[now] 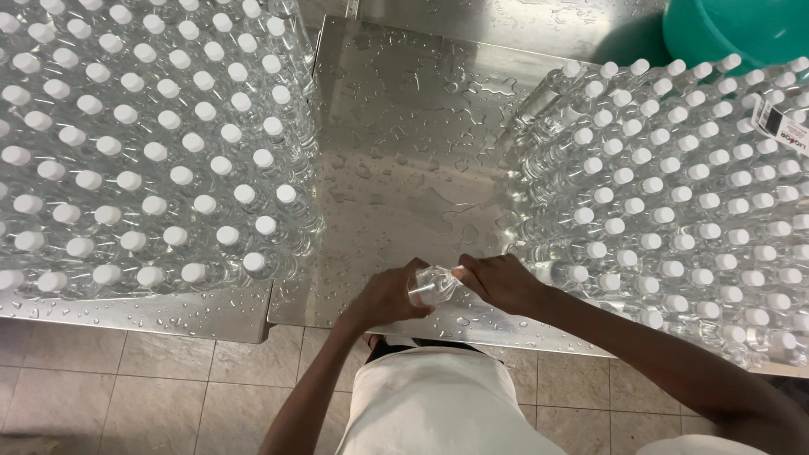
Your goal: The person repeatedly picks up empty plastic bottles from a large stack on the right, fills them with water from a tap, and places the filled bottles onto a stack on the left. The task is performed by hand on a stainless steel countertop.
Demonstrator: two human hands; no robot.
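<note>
Left hand (383, 297) wraps a clear bottle (431, 284), right hand (497, 281) pinches its cap end; capped bottles (674, 194) stand just right, apparently mid-capping, needing firm grip.

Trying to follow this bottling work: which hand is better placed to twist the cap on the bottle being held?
Probably the right hand: its fingers sit at the end of the clear bottle, while the left hand wraps and steadies its body.

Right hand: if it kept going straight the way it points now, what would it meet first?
The right hand points leftward at the clear bottle it already grips, with the left hand just beyond. Past those, likely the wet steel table, though depth is unclear.
</note>
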